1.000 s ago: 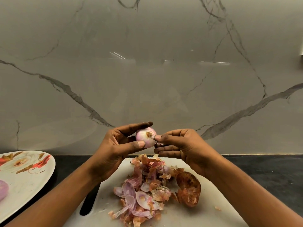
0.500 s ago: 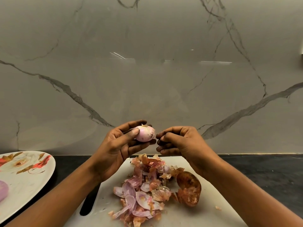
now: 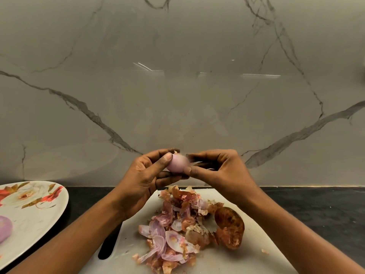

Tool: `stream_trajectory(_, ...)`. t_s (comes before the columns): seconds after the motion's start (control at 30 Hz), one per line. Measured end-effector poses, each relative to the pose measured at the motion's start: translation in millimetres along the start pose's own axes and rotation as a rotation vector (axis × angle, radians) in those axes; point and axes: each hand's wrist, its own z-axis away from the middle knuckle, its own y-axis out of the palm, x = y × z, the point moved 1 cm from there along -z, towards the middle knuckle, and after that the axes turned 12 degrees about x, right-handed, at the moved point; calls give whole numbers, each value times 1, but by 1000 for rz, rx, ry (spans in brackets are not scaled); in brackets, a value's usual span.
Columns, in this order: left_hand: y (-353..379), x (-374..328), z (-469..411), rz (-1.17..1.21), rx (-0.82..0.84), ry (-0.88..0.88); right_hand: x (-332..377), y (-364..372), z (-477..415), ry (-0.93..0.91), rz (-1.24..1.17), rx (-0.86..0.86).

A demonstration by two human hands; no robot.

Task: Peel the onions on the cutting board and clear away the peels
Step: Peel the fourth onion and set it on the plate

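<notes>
Head view: a grey marble wall with dark veins fills the upper half of what I can see, glossy enough to catch streaks of light. Below it runs a black stone countertop. On the counter lies a white plastic cutting board, with a dark slot-shaped handle hole near its left edge. To the left of the board, apart from it, sits a white plate with a red and gold flower pattern, only partly in view. On it, at the very edge of the picture, rests a peeled purple onion.

Both forearms reach in from below and meet above the far end of the board. The left hand grips a small pink onion, thumb over the top and fingers curled beneath, holding it in the air in front of the wall. The right hand pinches at the onion's right end with thumb and fingertips; what lies between them is too blurred to make out.

Under the hands, in the middle of the board, lies a heap of pink and brown onion peels. A large curved brown onion skin rests against the heap's right side. One small peel scrap lies alone further right.
</notes>
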Motion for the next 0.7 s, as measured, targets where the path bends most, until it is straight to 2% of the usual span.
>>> stream_trajectory(0.1, 1, 0, 0, -8, 8, -2, -3, 1, 1, -98, 112, -30)
stream_trajectory(0.23, 2, -2, 1, -1, 31, -12, -6, 1, 1, -155, 143, -86)
stream_trajectory(0.37, 1, -1, 1, 0, 48, -25, -9, -1, -1, -117, 259, -159)
stream_trajectory(0.53, -1, -3, 2, 58, 65, -17, -10, -8, -1, -24, 261, -229)
stream_trajectory(0.7, -1, -4, 2, 49, 52, -23, -7, -8, -1, -61, 205, -168)
